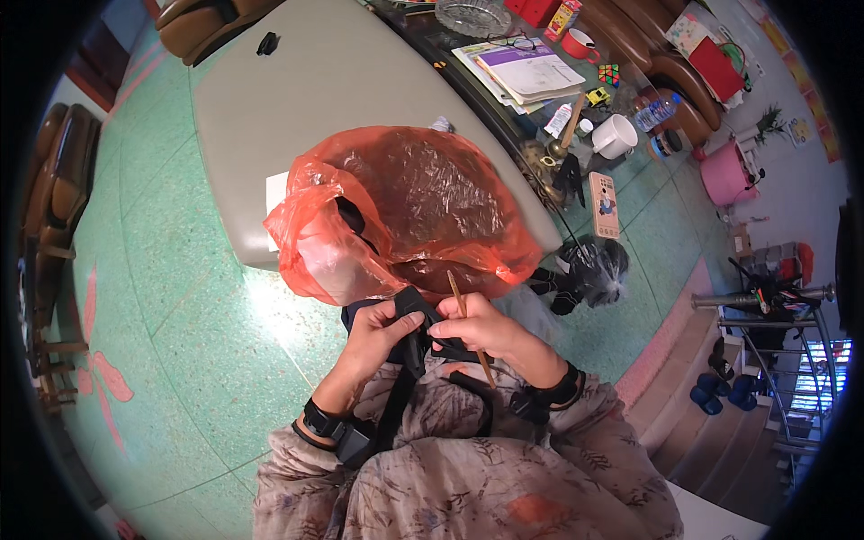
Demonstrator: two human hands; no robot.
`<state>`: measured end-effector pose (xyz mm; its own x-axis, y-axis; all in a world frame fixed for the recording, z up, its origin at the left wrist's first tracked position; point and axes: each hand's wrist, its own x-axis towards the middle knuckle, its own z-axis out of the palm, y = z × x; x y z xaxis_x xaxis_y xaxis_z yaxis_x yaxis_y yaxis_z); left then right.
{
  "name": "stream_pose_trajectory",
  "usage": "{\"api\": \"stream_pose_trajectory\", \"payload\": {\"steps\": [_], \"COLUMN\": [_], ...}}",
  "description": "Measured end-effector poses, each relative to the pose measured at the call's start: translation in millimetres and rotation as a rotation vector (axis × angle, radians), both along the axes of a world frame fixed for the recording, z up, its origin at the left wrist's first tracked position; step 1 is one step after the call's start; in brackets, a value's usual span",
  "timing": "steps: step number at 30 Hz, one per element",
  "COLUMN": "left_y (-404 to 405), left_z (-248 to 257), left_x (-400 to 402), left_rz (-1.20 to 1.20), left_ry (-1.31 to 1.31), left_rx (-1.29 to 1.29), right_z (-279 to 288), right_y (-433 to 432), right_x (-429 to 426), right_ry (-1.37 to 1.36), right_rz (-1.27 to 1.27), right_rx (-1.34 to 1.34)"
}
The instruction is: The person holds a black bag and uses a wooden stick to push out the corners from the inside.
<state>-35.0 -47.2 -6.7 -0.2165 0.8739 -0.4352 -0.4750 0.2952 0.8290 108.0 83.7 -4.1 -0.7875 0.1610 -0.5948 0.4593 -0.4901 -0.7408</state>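
Note:
Near my lap, my left hand point(382, 333) grips a black folded piece point(409, 305), its material unclear, with the thumb on top. My right hand point(480, 327) is close beside it, holding a thin brown wooden stick point(482, 361) between the fingers; its fingertips also touch the black material. Black straps hang below both hands. Just beyond them, a large translucent red plastic bag point(432, 196) lies on the grey padded bench, with dark contents on the right and a pale bundle at the left. A white sheet point(275, 196) shows from under the bag's left side.
A small black object point(268, 44) lies on the far part of the bench point(304, 88). Along the right, a glass table holds papers point(530, 71), a white mug point(613, 136) and a phone in a pink case point(604, 205). A black plastic bag point(597, 270) sits right of the bench; steps descend lower right.

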Motion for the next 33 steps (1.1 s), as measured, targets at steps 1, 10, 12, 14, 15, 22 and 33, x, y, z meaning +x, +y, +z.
{"api": "stream_pose_trajectory", "payload": {"steps": [1, 10, 12, 14, 15, 22, 33], "left_y": [-0.1, 2.8, 2.2, 4.1, 4.3, 5.4, 3.2], "left_z": [0.1, -8.1, -10.1, -8.6, -9.2, -22.0, -23.2], "left_x": [0.8, 15.2, 9.7, 3.4, 4.2, 18.0, 21.8], "left_rz": [0.006, 0.181, 0.226, 0.264, 0.267, 0.262, 0.216], "left_ry": [-0.014, 0.203, 0.328, 0.351, 0.351, -0.008, 0.041], "left_rx": [0.003, 0.114, 0.111, 0.137, 0.137, 0.015, 0.019], "right_z": [-0.4, -8.1, -11.2, -17.8, -21.0, -32.2, -1.2], "right_y": [2.5, -14.0, -6.6, -2.0, -2.5, -4.0, -8.0], "right_x": [1.0, -9.4, 0.9, 10.5, 13.4, 5.3, -7.6], "right_ry": [-0.001, -0.048, -0.04, -0.055, -0.056, 0.274, 0.068], "right_rz": [-0.001, -0.129, -0.071, -0.046, -0.044, -0.148, -0.067], "right_rx": [0.001, -0.023, -0.224, -0.545, -0.545, 0.194, 0.757]}}
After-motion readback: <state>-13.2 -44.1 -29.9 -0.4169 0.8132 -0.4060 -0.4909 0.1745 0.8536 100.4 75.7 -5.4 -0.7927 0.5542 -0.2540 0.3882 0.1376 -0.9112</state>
